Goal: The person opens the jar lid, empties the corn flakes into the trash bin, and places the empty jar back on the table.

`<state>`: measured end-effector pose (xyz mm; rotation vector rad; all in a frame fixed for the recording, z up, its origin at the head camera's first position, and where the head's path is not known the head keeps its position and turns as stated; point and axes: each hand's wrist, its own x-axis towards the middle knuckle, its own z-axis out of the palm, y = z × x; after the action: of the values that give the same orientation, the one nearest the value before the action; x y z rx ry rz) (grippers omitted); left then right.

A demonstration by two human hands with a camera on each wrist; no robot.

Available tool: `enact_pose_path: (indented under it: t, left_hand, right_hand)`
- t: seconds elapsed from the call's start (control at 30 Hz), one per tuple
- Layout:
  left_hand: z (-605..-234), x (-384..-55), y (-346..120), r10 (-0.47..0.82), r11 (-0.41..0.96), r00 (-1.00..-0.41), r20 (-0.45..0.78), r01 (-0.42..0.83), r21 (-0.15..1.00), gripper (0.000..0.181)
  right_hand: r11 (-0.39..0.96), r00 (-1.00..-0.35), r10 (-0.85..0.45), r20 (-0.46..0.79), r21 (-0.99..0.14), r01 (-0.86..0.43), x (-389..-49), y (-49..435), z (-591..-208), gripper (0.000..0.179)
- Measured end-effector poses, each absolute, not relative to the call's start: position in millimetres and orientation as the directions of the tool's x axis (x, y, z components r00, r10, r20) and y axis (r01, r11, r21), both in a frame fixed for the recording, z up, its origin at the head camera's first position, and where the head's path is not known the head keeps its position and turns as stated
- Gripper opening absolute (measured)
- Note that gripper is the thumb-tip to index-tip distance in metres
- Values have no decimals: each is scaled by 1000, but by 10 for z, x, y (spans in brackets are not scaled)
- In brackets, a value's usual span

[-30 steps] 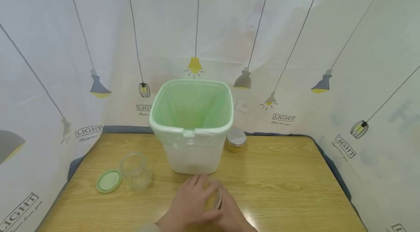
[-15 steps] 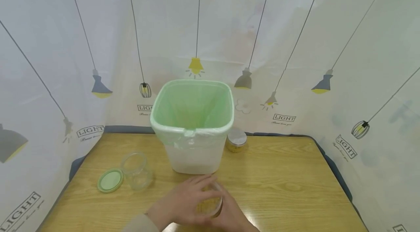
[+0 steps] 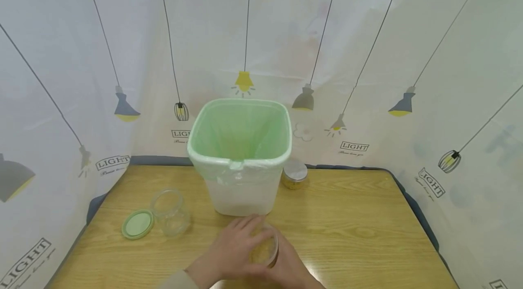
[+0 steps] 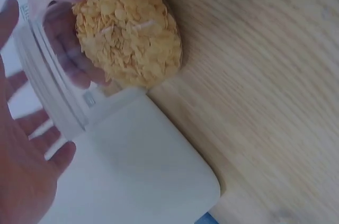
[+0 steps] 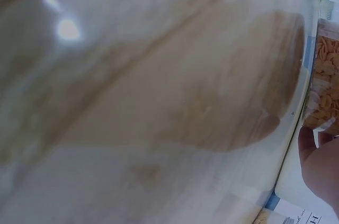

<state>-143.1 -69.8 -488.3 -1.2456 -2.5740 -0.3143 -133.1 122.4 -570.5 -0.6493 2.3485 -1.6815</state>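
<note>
At the table's front, both hands are around a clear jar (image 3: 262,252) of yellow flakes. Over its top lies my left hand (image 3: 229,251), fingers spread around the rim. The left wrist view has these fingers (image 4: 34,123) curled about the clear lid (image 4: 50,78), while the flakes (image 4: 130,33) show through the jar's wall. My right hand (image 3: 291,265) grips the jar's side from the right; part of it is hidden behind the left hand. In the right wrist view, the flake-filled jar (image 5: 326,86) is cut off by the right edge, with fingertips at its end.
Just beyond the hands stands a white bin (image 3: 241,193) with a green liner. A silver-lidded jar (image 3: 295,175) is behind its right side. To the left are a clear lidless jar (image 3: 171,218) and a round green lid (image 3: 138,224) on the wooden table (image 3: 359,234).
My left hand turned and shifted left over the jar's top, then came back to the right. My right hand has stayed on the jar's side.
</note>
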Motion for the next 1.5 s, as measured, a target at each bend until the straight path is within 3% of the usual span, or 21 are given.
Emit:
enact_pose_path:
  t: [0.13, 0.23, 0.47, 0.63, 0.83, 1.0, 1.2, 1.5]
  left_hand:
    - [-4853, -1441, -724, 791, 522, -528, 310, 846, 108, 68]
    - [-4828, -1451, -745, 817, 497, -510, 268, 859, 119, 69]
    - [-4822, -1450, -759, 796, 536, -573, 197, 817, 211, 63]
    - [-4853, -1443, -731, 748, 589, -619, 238, 785, 190, 61]
    - [-4872, -1417, -703, 690, 657, -686, 231, 727, 197, 73]
    - [-4872, -1430, -701, 727, 618, -651, 218, 759, 206, 76]
    - [-4862, -1451, -727, 771, 567, -601, 212, 799, 201, 63]
    - [-4897, -1436, -685, 709, 628, -641, 295, 764, 149, 64]
  right_hand:
    - [265, -884, -461, 84, -937, -227, -1346, 1216, -5695, 108]
    - [243, -878, -469, 96, -942, -233, -1355, 1211, -5680, 109]
    - [70, -848, -513, 135, -978, -198, -1332, 1210, -5604, 101]
    - [141, -866, -482, 137, -963, -231, -1339, 1234, -5629, 94]
    - [217, -888, -450, 93, -953, -209, -1352, 1250, -5702, 89]
    - [303, -897, -436, 70, -927, -220, -1354, 1247, -5709, 98]
    - [248, -879, -468, 89, -942, -227, -1362, 1237, -5702, 101]
    - [204, -873, -471, 125, -948, -246, -1374, 1262, -5693, 96]
